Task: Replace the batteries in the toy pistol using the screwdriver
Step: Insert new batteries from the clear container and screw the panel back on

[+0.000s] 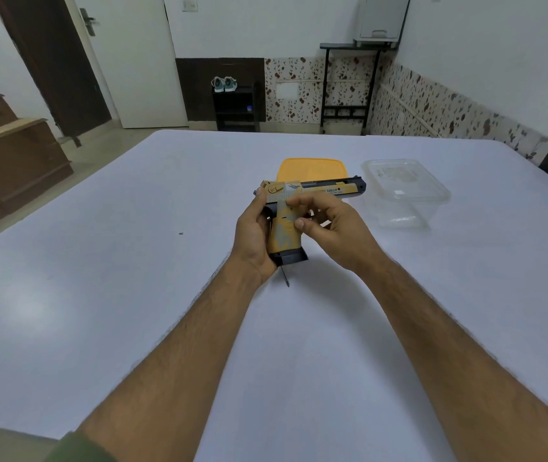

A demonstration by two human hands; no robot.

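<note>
A yellow and black toy pistol (327, 189) is held above the middle of the white table (99, 261), barrel pointing right and grip down. My left hand (254, 235) wraps the back of the grip. A thin dark screwdriver shaft (285, 276) sticks out below that hand, beside the black magazine base; its handle is hidden. My right hand (329, 225) comes in from the right, thumb and forefinger pinching the pistol's frame just above the grip. The trigger area is hidden behind its fingers.
A yellow lid (312, 166) lies flat just behind the pistol. A clear plastic container (406, 195) stands to its right. A tiny dark speck (181, 233), perhaps a screw, lies on the table to the left. Furniture stands beyond the table's far edge.
</note>
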